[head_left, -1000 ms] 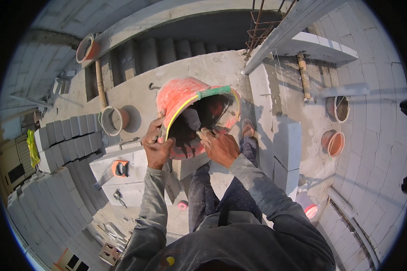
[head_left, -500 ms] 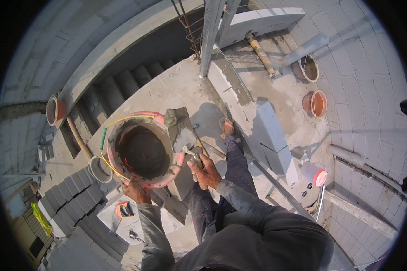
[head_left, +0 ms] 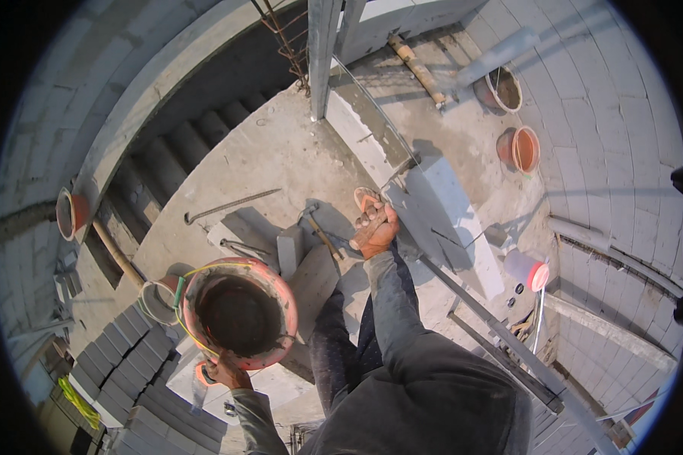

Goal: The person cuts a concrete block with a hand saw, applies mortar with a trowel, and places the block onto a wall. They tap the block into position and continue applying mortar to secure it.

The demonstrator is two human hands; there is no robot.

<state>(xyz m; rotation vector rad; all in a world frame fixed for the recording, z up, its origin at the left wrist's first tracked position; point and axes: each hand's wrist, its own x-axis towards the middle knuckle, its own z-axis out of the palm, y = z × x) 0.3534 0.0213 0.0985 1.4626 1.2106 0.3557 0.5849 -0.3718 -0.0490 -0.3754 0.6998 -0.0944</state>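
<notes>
My left hand (head_left: 228,371) grips the near rim of a round red bucket (head_left: 290,322). Grey wet mortar (head_left: 239,315) fills much of it, and a wire handle with a green grip (head_left: 179,291) lies along its left side. Ahead and to the right, my right hand (head_left: 376,230) is closed beside the end of a low white block wall (head_left: 364,133). It holds a trowel (head_left: 401,171), whose blade shows only as a dark thin edge at the wall; the handle is hidden in my fingers.
A hammer (head_left: 322,231), a bent metal bar (head_left: 231,205) and loose grey blocks (head_left: 290,252) lie beyond the bucket. Stairs (head_left: 163,167) drop away at the left. A metal post (head_left: 320,61) stands ahead; a metal rail (head_left: 478,311) runs along my right.
My right hand has moved forward and right from above the bucket's edge to the low wall, taking the mortar-loaded trowel with it. The bucket now appears lower in view, with my left hand still on it.
</notes>
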